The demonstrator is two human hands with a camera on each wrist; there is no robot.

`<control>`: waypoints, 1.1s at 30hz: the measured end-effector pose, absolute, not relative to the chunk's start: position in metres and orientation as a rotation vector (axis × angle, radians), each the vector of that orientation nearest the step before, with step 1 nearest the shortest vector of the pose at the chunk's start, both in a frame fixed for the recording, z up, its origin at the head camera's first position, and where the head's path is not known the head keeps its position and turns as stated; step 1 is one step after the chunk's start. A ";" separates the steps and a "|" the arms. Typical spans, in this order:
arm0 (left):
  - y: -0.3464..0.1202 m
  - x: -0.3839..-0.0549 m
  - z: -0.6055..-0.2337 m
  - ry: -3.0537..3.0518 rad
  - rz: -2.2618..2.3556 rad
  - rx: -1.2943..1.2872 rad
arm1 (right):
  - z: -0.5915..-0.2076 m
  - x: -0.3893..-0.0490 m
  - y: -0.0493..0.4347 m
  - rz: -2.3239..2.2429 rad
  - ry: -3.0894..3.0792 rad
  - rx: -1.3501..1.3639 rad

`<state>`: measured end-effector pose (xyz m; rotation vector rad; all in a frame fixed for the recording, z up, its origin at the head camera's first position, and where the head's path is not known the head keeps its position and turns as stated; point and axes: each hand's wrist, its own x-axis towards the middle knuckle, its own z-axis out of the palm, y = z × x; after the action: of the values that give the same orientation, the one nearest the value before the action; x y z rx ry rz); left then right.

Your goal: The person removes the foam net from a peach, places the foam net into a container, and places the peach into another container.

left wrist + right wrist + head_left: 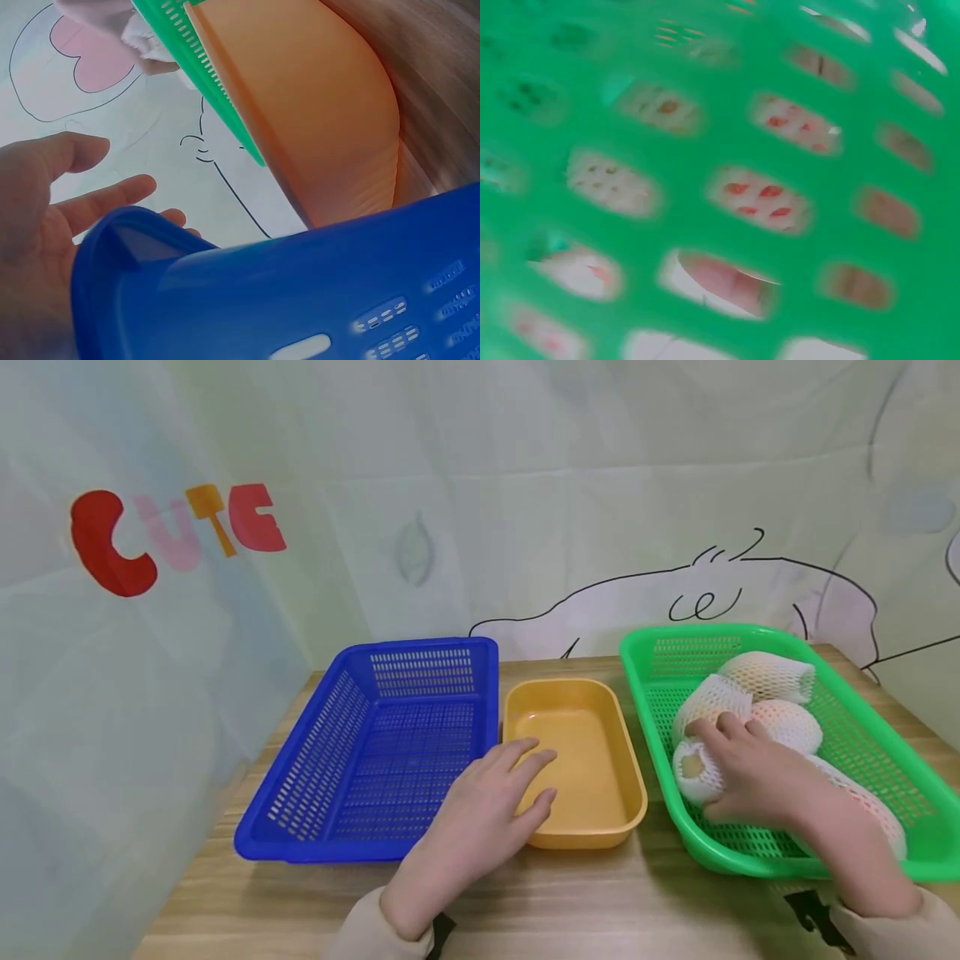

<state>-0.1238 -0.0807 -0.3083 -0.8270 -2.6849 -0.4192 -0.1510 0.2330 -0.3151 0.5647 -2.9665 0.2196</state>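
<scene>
In the head view my right hand [757, 772] reaches into the green basket [911, 789], its fingers and thumb bent round a fruit in a white foam net [693, 772] at the near left. More netted fruits lie around it: one behind [708, 702], one at the back [765, 675], a peach-coloured one [787, 725] and one under the forearm [870, 810]. The right wrist view looks through the slots of the basket wall [682, 157]; skin shows beyond. My left hand [487, 797] holds nothing, fingers spread over the near left rim of the yellow tray [577, 760].
A blue slotted basket [367, 852] with a bare floor stands left of the tray, its rim close to my left hand. All three containers share a wooden table [300, 902]. A printed cloth [525, 502] hangs behind and along the left.
</scene>
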 end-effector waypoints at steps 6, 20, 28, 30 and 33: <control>-0.079 -0.123 -0.310 -2.701 -0.427 -0.830 | -0.301 -0.141 0.235 0.305 -2.986 0.533; -0.078 -0.123 -0.313 -2.662 -0.392 -0.843 | -0.286 -0.132 0.232 0.416 -2.832 0.603; -0.078 -0.125 -0.312 -2.576 -0.422 -0.855 | -0.276 -0.126 0.220 0.442 -2.643 0.633; -0.078 -0.126 -0.312 -2.555 -0.427 -0.859 | -0.275 -0.126 0.217 0.471 -2.620 0.662; -0.077 -0.126 -0.313 -2.536 -0.429 -0.861 | -0.276 -0.127 0.211 0.521 -2.580 0.748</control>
<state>-0.1263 -0.0771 -0.3130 -0.8606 -2.5363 -0.4293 -0.1272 0.2111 -0.2757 0.7477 -2.5803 0.5212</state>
